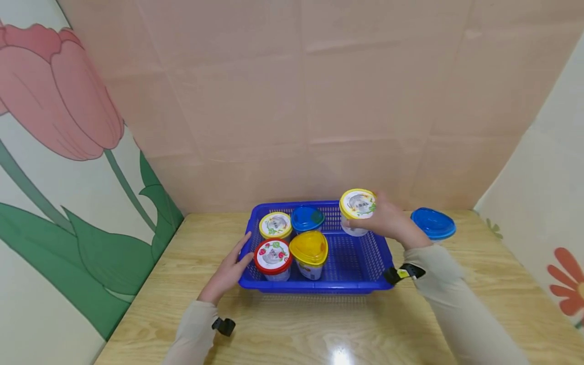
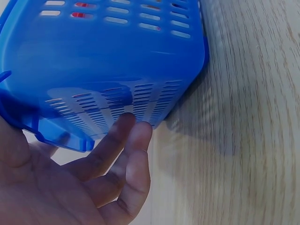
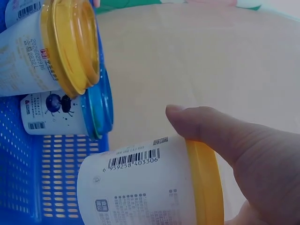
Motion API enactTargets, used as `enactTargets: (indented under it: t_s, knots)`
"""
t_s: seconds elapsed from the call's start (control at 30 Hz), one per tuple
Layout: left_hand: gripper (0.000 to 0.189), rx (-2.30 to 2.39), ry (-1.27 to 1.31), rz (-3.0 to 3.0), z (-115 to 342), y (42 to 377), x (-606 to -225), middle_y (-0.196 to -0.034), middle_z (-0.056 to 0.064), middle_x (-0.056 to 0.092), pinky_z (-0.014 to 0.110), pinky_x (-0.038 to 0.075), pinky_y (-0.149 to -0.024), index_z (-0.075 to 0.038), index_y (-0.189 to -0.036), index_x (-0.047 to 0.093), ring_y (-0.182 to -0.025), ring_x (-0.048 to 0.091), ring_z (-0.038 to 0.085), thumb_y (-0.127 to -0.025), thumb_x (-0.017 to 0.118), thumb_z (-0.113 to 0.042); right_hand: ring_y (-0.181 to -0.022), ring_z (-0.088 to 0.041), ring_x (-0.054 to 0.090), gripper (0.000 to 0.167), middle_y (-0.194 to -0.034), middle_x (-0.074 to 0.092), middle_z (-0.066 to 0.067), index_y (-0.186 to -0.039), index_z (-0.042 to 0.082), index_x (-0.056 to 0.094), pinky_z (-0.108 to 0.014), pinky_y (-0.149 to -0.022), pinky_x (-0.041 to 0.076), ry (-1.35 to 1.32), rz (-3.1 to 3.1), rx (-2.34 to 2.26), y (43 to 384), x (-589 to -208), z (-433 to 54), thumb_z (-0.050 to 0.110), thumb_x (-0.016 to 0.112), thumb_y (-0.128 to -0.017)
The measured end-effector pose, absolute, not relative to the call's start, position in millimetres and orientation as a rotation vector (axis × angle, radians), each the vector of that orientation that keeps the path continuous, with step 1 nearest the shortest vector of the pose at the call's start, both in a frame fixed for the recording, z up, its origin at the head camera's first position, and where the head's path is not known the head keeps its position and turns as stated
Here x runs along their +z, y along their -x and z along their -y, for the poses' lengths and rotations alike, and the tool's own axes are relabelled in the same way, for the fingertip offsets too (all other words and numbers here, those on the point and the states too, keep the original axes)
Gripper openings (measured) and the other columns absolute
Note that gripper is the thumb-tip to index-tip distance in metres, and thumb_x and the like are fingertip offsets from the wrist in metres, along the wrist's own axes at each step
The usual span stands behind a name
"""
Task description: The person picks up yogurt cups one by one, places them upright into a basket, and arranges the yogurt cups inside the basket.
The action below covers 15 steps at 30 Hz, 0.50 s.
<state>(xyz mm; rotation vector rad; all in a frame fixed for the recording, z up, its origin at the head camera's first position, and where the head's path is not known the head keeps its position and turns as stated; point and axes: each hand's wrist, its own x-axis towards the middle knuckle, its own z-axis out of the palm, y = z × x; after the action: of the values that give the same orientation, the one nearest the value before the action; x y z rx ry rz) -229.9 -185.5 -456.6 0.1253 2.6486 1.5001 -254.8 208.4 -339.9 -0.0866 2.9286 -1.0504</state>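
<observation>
A blue plastic basket (image 1: 351,258) stands on the wooden table. Its left half bears a yellow-lidded round tub (image 1: 276,224), a red-lidded tub (image 1: 273,255), a blue-lidded tub (image 1: 307,218) and a tub with a yellow triangular lid (image 1: 309,248). My right hand (image 1: 388,218) grips another round tub (image 3: 140,183) with a yellow rim, above the basket's back right part. The thumb lies along its lid edge in the right wrist view. At the basket's left side, my left hand (image 1: 230,266) touches the rim; its fingers (image 2: 138,136) extend along the outer wall.
A tub with a blue triangular lid (image 1: 433,223) stands on the table (image 1: 479,284) right of the basket, beyond my right forearm. A beige covered wall (image 1: 296,126) rises close behind the basket. Painted side walls (image 1: 59,203) flank the table.
</observation>
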Motion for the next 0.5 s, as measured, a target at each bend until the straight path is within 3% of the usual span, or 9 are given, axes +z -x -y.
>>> enactTargets:
  t_s: [0.5]
  knots:
    - [0.059, 1.523, -0.141, -2.645, 185.5, 228.3, -456.7, -0.163, 0.015, 0.026, 0.066, 0.027, -0.113, -0.037, -0.158, 0.026, -0.145, 0.031, 0.045, -0.105, 0.05, -0.032, -0.11, -0.042, 0.054, 0.109, -0.125, 0.048, -0.029, -0.142, -0.01, 0.026, -0.054, -0.096, 0.049, 0.118, -2.9, -1.072, 277.9, -362.6, -194.2, 0.045, 0.088, -0.071]
